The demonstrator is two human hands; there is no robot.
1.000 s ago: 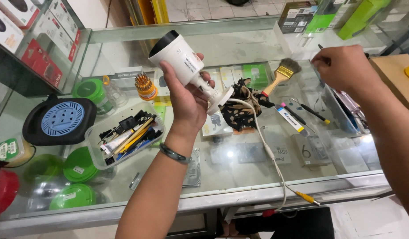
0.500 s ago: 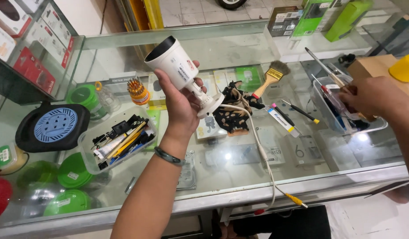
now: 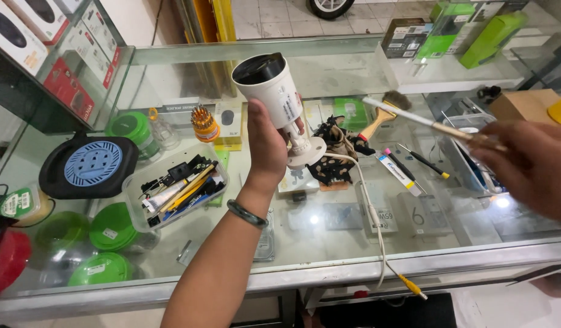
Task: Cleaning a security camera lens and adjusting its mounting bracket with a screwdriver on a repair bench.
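Gripping a white cylindrical camera [image 3: 273,91] upright, left-hand fingers [image 3: 265,146] closed; right hand [image 3: 530,167] pinches a thin tool [image 3: 414,118].

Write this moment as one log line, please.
left hand: holds white camera upright | right hand: holds thin tool, tip toward camera | cable: hangs over glass counter edge

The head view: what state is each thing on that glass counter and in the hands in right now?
White camera: held upright in the left hand, lens end up.
Thin tool: gripped by the right hand, tip toward the camera.
Cable: trailing off the counter edge, unplugged.
Tool tray: open, full.
Paintbrush: lying flat.
Glass counter: shut, cluttered.
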